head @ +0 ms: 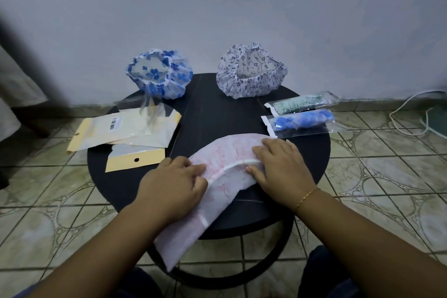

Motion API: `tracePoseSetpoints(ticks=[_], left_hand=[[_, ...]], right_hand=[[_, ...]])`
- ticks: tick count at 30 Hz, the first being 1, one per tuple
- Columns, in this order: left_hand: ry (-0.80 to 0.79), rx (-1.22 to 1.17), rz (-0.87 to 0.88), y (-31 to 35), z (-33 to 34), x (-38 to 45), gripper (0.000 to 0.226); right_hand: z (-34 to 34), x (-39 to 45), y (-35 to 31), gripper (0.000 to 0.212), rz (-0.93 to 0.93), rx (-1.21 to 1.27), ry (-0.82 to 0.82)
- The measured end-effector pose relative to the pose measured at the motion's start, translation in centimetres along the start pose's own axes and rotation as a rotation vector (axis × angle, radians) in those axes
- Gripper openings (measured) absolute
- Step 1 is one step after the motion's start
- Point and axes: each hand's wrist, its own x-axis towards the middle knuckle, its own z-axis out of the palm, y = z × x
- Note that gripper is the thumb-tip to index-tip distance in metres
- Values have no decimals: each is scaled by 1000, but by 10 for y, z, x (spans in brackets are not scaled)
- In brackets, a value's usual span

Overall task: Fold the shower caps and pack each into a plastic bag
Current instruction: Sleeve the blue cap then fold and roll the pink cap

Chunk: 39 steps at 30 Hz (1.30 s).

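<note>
Two hands are working a pink cap (pixel 225 152) lying flattened on a round black table (pixel 212 109), its near end drooping over the table's front edge. The left hand (pixel 174 176) is pinching the cap's left edge, fingers curled around the fabric, while the right hand (pixel 280 164) is pressing down flat on the cap's right side, fingers straight, a gold bracelet (pixel 307 197) sitting at the wrist. Left of the cap, empty bags (pixel 125 128) with cream backing are lying overlapped. To the right, two packed bags are resting side by side, one holding a blue cap (pixel 302 122), one a green cap (pixel 297 104). At the table's far edge, a blue-flowered cap (pixel 159 75) and a vine-print cap (pixel 251 75) are standing open, unfolded.
</note>
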Motion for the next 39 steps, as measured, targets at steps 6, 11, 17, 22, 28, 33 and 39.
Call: tracePoseSetpoints(ticks=[6, 11, 17, 22, 28, 33, 39], left_hand=[[-22, 36, -54, -17, -6, -10, 49], [-64, 157, 36, -22, -11, -13, 99], [-117, 123, 68, -25, -8, -12, 107], [-165, 207, 57, -20, -7, 0, 125], [-142, 192, 40, -23, -2, 23, 130], [-29, 189, 24, -17, 9, 34, 128], [268, 42, 109, -9, 20, 37, 105]], right_hand=[[5, 27, -24, 55, 37, 177, -152], [12, 57, -31, 58, 57, 295, -328], [17, 88, -27, 52, 19, 339, -406], [25, 111, -20, 52, 15, 330, -402], [27, 135, -11, 81, -15, 245, -467], [33, 139, -9, 79, -123, -33, -206], [6, 103, -13, 22, -294, 164, 72]])
